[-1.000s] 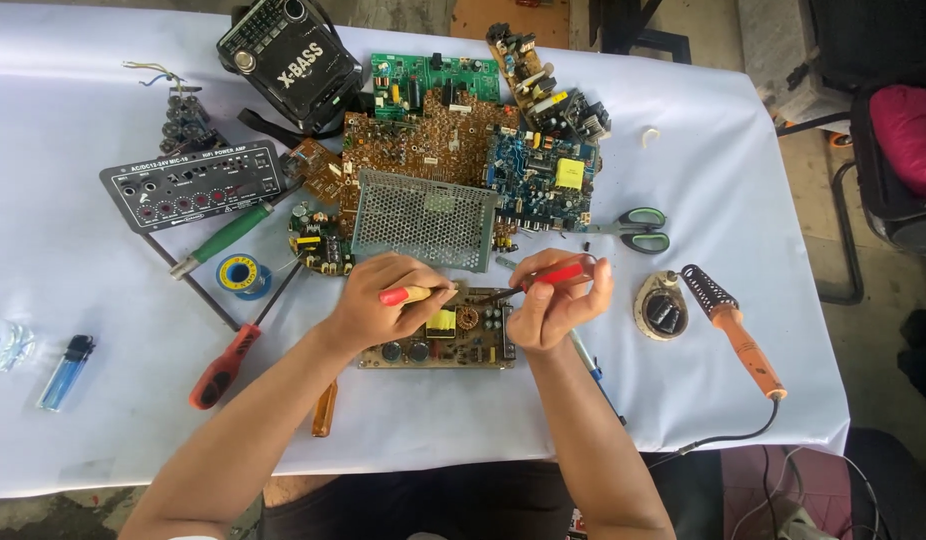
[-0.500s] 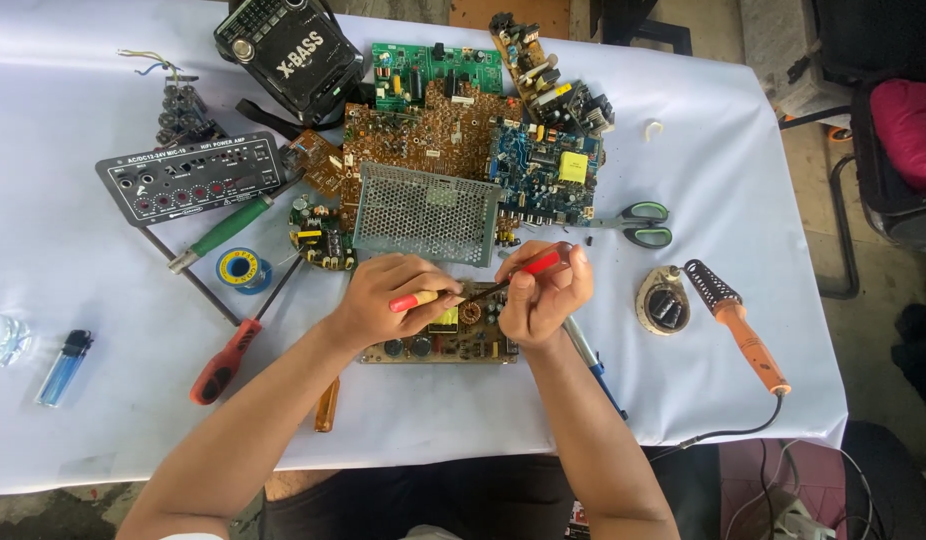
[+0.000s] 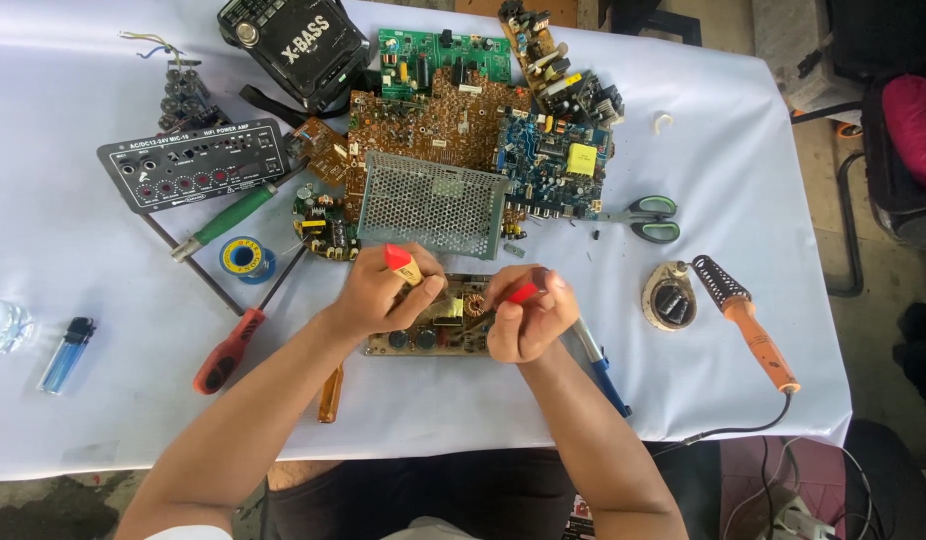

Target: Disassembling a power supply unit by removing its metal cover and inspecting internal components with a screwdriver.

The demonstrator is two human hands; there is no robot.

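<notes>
White cloth covers the desk (image 3: 103, 400), on which a small brown circuit board (image 3: 438, 330) with a copper coil lies near the front edge, directly under both hands. The left hand (image 3: 383, 292) is closed around a red-and-yellow probe (image 3: 401, 264), its fingertips resting on the board's left half. The right hand (image 3: 528, 315) is curled shut around a second, red probe (image 3: 524, 292), held over the board's right end. Just behind the board sits a perforated metal cover (image 3: 433, 205), and behind that a cluster of boards: a large brown board (image 3: 433, 120), a green board (image 3: 443, 50) and a blue board (image 3: 558, 165). A black radio (image 3: 293, 45) stands at the far edge. To the left lie a black amplifier panel (image 3: 193, 165), a green-handled screwdriver (image 3: 228, 220), a solder reel (image 3: 246, 258), a red-handled screwdriver (image 3: 228, 345) and a blue lighter (image 3: 65, 355). To the right lie green-handled scissors (image 3: 643, 218) and an orange-handled soldering iron (image 3: 748, 320) beside a round tin (image 3: 669, 298). A blue pen (image 3: 598, 365) lies just beside the right wrist
</notes>
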